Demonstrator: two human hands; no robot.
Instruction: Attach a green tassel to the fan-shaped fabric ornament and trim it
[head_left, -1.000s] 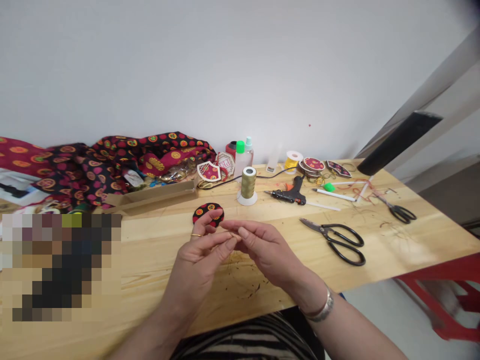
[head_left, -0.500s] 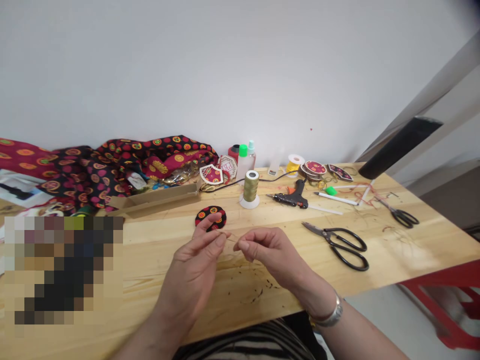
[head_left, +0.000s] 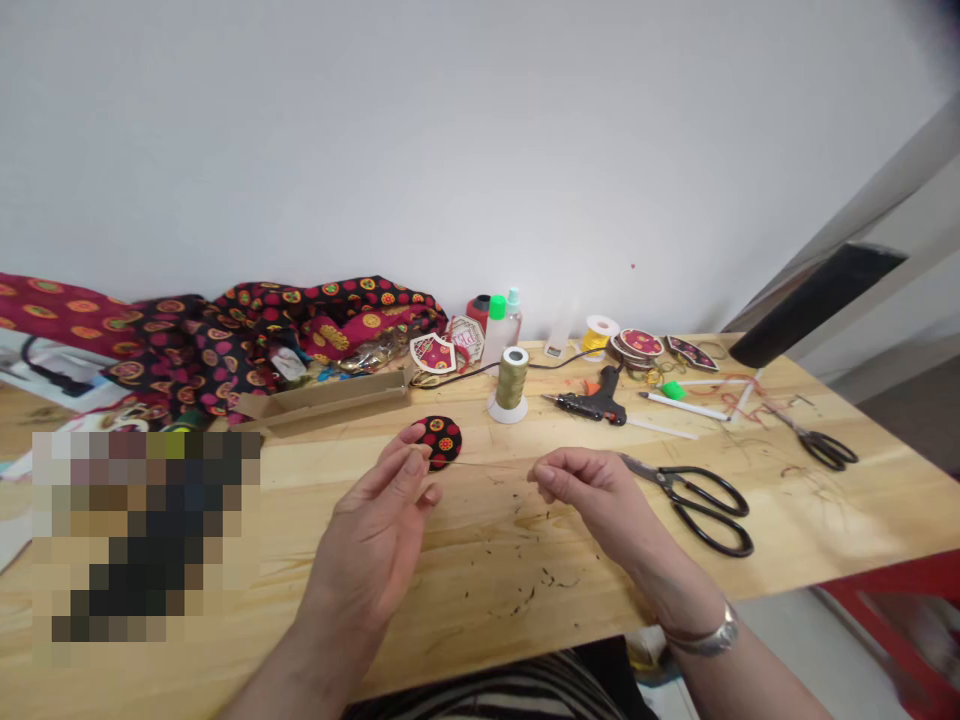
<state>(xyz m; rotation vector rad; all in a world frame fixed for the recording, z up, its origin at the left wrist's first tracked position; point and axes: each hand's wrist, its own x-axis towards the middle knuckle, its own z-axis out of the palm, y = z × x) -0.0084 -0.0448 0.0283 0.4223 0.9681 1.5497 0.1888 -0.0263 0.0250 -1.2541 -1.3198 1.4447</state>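
Observation:
A fine thread stretches between my two hands above the wooden table. My left hand pinches one end of it between thumb and fingers. The other end is gripped in the closed fingertips of my right hand; whether a needle is there is too small to tell. Just behind my left fingertips lies a round patterned fabric disc, partly covered by them. An olive thread spool stands upright beyond the gap between my hands. Black-handled scissors lie beside my right hand, their blade tips hidden behind it.
A black glue gun lies behind the scissors, with smaller scissors farther right. Patterned cloth is heaped at the back left behind a cardboard box. Bottles and a yellow spool stand near the wall.
My hands have moved apart, the right one rightward and the left slightly leftward, so a longer stretch of thread shows between them. The whole view has shifted a little.

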